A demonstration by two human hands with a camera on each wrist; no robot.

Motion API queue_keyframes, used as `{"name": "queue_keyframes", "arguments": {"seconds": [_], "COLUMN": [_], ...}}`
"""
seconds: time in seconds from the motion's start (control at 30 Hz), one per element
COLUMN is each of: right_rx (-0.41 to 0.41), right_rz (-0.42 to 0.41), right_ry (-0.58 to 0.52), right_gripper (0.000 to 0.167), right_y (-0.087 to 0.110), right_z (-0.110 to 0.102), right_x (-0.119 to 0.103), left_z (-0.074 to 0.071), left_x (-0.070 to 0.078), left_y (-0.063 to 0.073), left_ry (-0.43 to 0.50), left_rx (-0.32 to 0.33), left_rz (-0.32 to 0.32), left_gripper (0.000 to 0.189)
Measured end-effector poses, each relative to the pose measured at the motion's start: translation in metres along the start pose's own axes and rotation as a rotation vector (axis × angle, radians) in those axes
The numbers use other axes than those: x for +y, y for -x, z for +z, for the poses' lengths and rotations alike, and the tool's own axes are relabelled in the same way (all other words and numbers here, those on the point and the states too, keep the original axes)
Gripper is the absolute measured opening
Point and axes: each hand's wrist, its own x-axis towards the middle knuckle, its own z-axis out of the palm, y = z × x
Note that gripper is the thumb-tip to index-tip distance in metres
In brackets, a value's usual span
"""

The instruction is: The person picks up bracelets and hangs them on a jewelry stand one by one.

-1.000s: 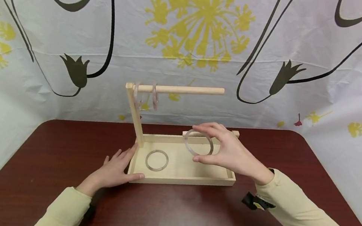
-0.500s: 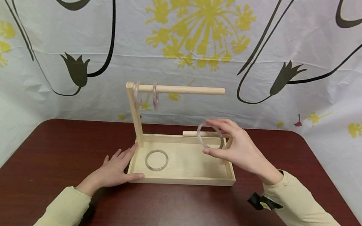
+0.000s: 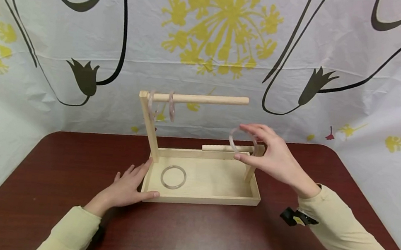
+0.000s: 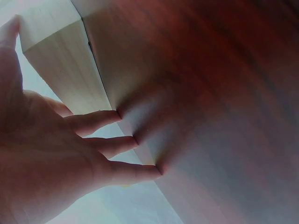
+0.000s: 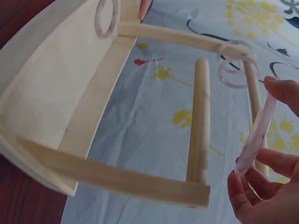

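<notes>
My right hand pinches a pale, translucent bangle between thumb and fingertips, at the free-ended lower rod of a wooden stand. In the right wrist view the held bangle appears nearly edge-on, to the right of the lower rod. Two bangles hang on the upper rod, near its left post. Another bangle lies flat in the stand's tray. My left hand rests at the tray's left end, thumb on the front corner; several fingertips touch the table.
The stand sits on a dark red-brown table. The upper rod's post rises at the tray's left, and a shorter post at the right bears the lower rod. A patterned curtain hangs behind and at the sides.
My right hand has moved the bangle to the right and upward, from over the tray toward the lower rod's right part. The left hand and the other bangles have stayed put.
</notes>
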Motion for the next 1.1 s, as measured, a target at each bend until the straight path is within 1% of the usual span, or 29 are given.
{"name": "queue_keyframes", "arguments": {"seconds": [0.13, 0.33, 0.43, 0.6, 0.83, 0.97, 1.1], "right_rx": [0.012, 0.029, 0.053, 0.104, 0.145, 0.18, 0.205], "right_rz": [0.009, 0.045, 0.051, 0.036, 0.08, 0.049, 0.017], "right_ry": [0.017, 0.006, -0.018, -0.06, -0.125, -0.142, -0.145], "right_gripper": [0.066, 0.065, 0.065, 0.064, 0.066, 0.065, 0.065], "right_y": [-0.003, -0.007, -0.009, -0.013, -0.02, -0.028, -0.037], "right_z": [-0.003, -0.01, -0.012, -0.015, -0.02, -0.021, -0.018], "right_x": [0.003, 0.003, 0.003, 0.003, -0.002, -0.004, -0.002], "left_z": [0.0, 0.0, 0.0, 0.0, -0.001, -0.001, 0.0], "left_x": [-0.001, -0.001, -0.001, -0.001, 0.0, 0.0, 0.0], "left_y": [-0.001, 0.0, -0.001, -0.002, -0.002, -0.002, -0.001], "left_ry": [-0.009, -0.002, 0.0, 0.0, 0.001, -0.001, -0.002], "left_rx": [0.004, -0.003, -0.005, -0.002, -0.009, -0.01, -0.008], "left_rz": [0.004, -0.001, -0.003, -0.001, -0.008, -0.009, -0.01], "left_gripper": [0.106, 0.107, 0.107, 0.107, 0.107, 0.107, 0.107]}}
